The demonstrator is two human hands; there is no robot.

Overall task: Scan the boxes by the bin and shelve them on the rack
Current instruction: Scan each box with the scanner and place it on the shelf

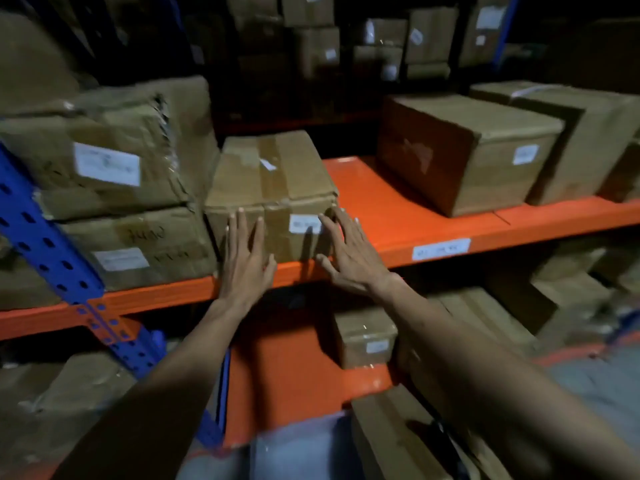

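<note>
A taped cardboard box [273, 178] with a small white label on its front sits on the orange shelf [391, 209] of the rack, near the front edge. My left hand [247, 258] lies flat against the left part of the box's front face, fingers straight and pointing up. My right hand [349, 252] presses with spread, straight fingers on the front face at its lower right corner, next to the label. Neither hand curls round the box.
Two stacked, worn boxes [114, 188] stand close to the left of the box, behind a blue upright [45, 240]. A larger box [464, 150] and others stand on the right of the shelf, bare orange between. A small box [365, 336] sits on the shelf below.
</note>
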